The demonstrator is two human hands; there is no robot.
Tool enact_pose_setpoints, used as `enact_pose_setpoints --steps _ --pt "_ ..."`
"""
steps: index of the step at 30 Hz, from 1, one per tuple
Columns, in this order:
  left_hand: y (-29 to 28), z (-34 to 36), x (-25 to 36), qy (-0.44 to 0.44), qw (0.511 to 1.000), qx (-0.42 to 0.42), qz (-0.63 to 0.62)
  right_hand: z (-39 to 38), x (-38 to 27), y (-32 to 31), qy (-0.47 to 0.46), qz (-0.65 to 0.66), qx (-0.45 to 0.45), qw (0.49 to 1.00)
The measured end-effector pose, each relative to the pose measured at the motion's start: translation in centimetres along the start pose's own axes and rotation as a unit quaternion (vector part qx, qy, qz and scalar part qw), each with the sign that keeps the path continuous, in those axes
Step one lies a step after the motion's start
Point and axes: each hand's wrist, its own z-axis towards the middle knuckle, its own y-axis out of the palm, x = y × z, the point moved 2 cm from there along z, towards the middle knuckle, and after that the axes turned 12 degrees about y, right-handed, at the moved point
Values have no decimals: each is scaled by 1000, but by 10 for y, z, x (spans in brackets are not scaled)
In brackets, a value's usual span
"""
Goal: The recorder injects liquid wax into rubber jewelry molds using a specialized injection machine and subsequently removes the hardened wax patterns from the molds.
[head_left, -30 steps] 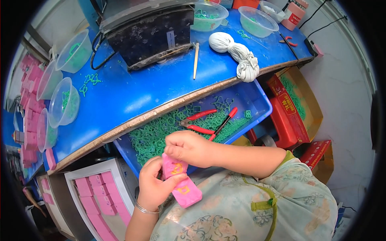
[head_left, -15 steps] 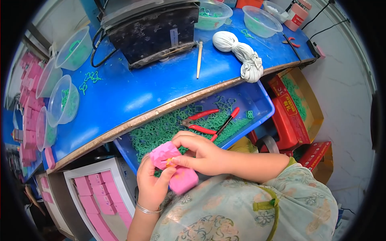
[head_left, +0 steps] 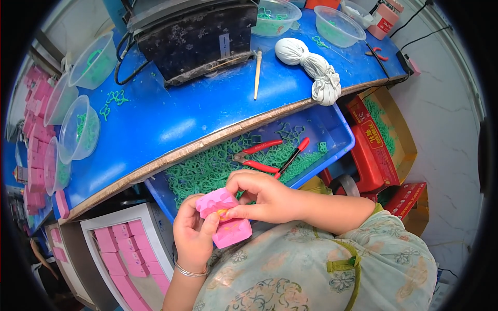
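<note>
Both hands hold a pink rubber mould (head_left: 232,236), split open and bent apart at chest height. My left hand (head_left: 192,233) grips its left side, thumb pressed at the opening. My right hand (head_left: 265,196) pinches the upper half from the right, its thumb also at the split. A small yellow patch (head_left: 222,212) shows in the gap between the halves; whether it is a separate piece I cannot tell. Beyond the hands, a blue tray (head_left: 342,129) holds many small green wax-like shapes (head_left: 199,176), with red-handled cutters (head_left: 262,147) and black-and-red pliers (head_left: 294,158) lying on them.
On the blue workbench (head_left: 171,119) stand a dark machine (head_left: 197,46), plastic bowls (head_left: 78,129) with green pieces, a wooden stick (head_left: 258,75) and a tied white cloth bundle (head_left: 311,65). A white-framed drawer (head_left: 148,217) of pink blocks is at lower left; cartons (head_left: 404,140) stand right.
The mould has been turned and spread wider, so the inner face of its lower half and more yellow show. Both hands have shifted only slightly.
</note>
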Motion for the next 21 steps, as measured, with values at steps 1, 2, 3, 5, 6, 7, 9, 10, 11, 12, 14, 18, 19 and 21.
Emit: enact_pose_setpoints --steps 1,2,3,5,6,7,9,10,11,12,14,18,19,21 --pt "-1 1 -1 14 1000 -6 11 0 0 0 -5 16 4 1000" --pt "-2 2 -1 14 1000 -6 11 0 0 1 -5 16 4 1000" --pt "-2 2 -1 -14 1000 -11 -15 0 -1 2 6 28 8 1000" --pt "-4 1 0 -37 998 -14 -40 0 -3 3 13 39 11 999" --pt "-4 0 -1 -30 997 -25 -64 0 -3 3 -3 28 8 1000" --pt "-4 1 -2 -23 995 -35 -89 1 -3 2 -19 17 6 1000" --pt "3 1 -1 -20 996 -25 -89 3 4 2 -6 26 7 1000" --pt "7 2 -1 -17 996 -15 -89 5 7 3 7 36 8 999" --pt "9 3 -1 -16 996 -15 -89 5 5 3 6 36 8 999" --pt "11 4 -3 -33 992 -10 -125 4 2 4 27 20 12 999" --pt "8 4 -7 -49 986 -5 -161 4 -1 5 48 5 14 999" --pt "-2 7 -7 -43 986 14 -158 2 -14 0 -118 -160 141 970" --pt "-1 9 -5 -59 973 -5 -223 1 -17 2 -103 -149 110 977" --pt "4 9 -1 -75 955 -24 -287 2 -15 5 -86 -137 95 982"
